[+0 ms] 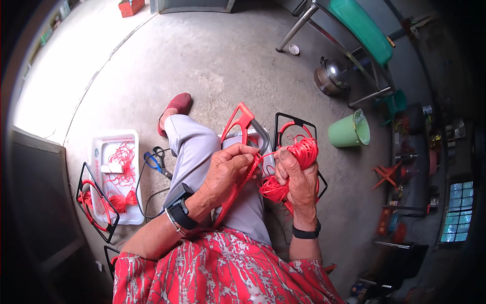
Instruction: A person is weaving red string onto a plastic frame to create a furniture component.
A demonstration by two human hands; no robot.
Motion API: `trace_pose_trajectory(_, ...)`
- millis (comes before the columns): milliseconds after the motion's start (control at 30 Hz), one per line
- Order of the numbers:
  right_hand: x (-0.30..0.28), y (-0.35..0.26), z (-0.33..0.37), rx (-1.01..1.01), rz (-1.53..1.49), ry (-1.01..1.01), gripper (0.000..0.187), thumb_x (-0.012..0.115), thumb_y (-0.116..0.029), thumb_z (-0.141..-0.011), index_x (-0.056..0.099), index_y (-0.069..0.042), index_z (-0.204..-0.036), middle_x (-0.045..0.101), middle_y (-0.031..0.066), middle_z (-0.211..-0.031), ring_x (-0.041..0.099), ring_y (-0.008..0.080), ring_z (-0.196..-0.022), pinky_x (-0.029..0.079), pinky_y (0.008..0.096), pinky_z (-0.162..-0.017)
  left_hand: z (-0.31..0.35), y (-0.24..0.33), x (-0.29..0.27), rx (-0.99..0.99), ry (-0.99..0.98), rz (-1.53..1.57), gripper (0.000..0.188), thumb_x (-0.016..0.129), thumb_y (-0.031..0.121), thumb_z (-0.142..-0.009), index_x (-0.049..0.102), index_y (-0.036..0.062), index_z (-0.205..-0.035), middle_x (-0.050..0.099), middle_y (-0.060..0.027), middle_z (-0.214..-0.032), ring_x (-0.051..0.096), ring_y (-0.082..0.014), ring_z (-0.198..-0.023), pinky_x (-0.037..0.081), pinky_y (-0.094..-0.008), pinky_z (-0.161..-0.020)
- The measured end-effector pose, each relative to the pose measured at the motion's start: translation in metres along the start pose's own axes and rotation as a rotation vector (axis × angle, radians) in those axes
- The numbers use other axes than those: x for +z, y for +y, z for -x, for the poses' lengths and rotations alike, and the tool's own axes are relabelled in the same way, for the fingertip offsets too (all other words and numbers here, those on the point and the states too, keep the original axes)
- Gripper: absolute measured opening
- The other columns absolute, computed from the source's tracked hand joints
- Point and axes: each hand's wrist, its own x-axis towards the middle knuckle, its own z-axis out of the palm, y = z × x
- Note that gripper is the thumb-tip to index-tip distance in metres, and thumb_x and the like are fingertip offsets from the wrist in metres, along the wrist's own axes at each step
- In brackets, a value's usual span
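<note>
My left hand (228,169) grips a red wire frame (242,121) over my lap, its fingers closed around a red bar and thread. My right hand (298,180) holds a thick bundle of red thread (304,152) with the thumb pressed on it. More red thread (273,190) hangs between the two hands. A black wire frame (294,120) lies behind the bundle. I sit with grey trousers (195,147) and a red patterned top (223,268).
On the concrete floor to the left stand a white tray (98,147) with red thread, a black frame (96,202) with red tassels, and blue scissors (154,161). A green bucket (349,130), a metal kettle (329,77) and a green bench (362,23) are at the right.
</note>
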Motion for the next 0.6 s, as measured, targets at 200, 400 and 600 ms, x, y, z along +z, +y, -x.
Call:
trace_pose_trajectory(200,0.003,0.001,-0.01,-0.076,0.209,-0.122,0.018,0.071,-0.02,-0.085,0.066,-0.002,-0.088,0.053,-0.0034,-0.063,0.047,0.0036,-0.055,0.037,0.0208,-0.049,0.002,0.01,0.005,0.136,0.011,-0.458,0.013,0.06,0.009,-0.089,0.061,-0.0014,-0.097,0.062,-0.0029,-0.08,0.058,-0.0091,-0.073,0.047,-0.0241,-0.065)
trace_pose_trajectory(400,-0.005,0.001,0.001,-0.026,0.159,-0.028,0.019,0.074,-0.017,-0.082,0.066,-0.003,-0.094,0.059,-0.0024,-0.074,0.052,0.0054,-0.067,0.046,0.0247,-0.06,0.003,0.013,0.015,0.161,0.104,-0.383,0.018,0.06,0.015,-0.092,0.061,0.0002,-0.081,0.059,-0.001,-0.07,0.053,-0.0066,-0.06,0.045,-0.0212,-0.055)
trace_pose_trajectory(600,0.007,0.031,0.028,-0.271,0.369,0.008,0.027,0.081,-0.017,-0.074,0.062,-0.004,-0.089,0.062,0.002,-0.077,0.058,0.0122,-0.067,0.048,0.0278,-0.063,0.004,0.01,0.015,0.083,0.245,-0.34,0.02,0.059,0.016,-0.092,0.064,-0.003,-0.093,0.062,-0.003,-0.08,0.058,-0.0081,-0.068,0.049,-0.0218,-0.061)
